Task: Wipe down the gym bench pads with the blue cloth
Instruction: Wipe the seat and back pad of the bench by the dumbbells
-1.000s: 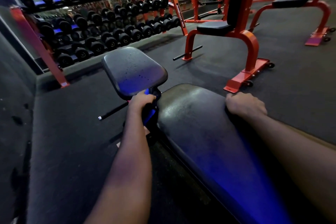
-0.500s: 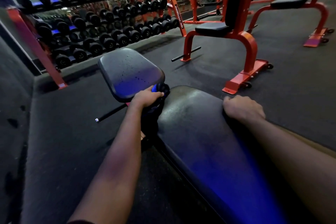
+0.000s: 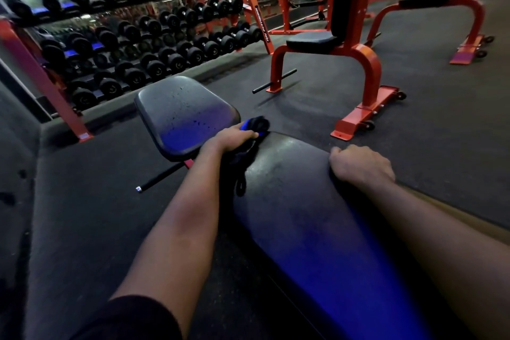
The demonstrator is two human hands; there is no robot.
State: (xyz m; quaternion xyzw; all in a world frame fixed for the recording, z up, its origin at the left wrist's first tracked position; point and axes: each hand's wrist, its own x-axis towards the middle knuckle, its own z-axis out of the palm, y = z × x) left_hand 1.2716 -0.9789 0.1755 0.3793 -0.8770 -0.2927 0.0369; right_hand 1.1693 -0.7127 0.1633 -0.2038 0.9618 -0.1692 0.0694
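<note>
From my feed I see the left hand [image 3: 226, 139] reaching forward with its fingers curled tight around the blue cloth [image 3: 252, 125]. The cloth is bunched up at the narrow gap where the seat pad [image 3: 182, 113] meets the long pad [image 3: 303, 201], and it touches the near corner of the seat pad and the far end of the long pad. A darker tail of the cloth hangs down from under the hand along the left side of the long pad. The right hand [image 3: 361, 165] sits on the long pad's right edge near its far end, knuckles up, fingers curled over the rim and gripping it. Both pads are black, the seat pad is speckled with small marks, and blue light glows on the near parts of each. A thin black bar [image 3: 160, 178] sticks out low beneath the seat pad. Beyond, a dumbbell rack [image 3: 138, 44] with red uprights stands to the left, and a red bench [image 3: 358, 58] stands well apart on the dark floor [image 3: 441, 132].
</note>
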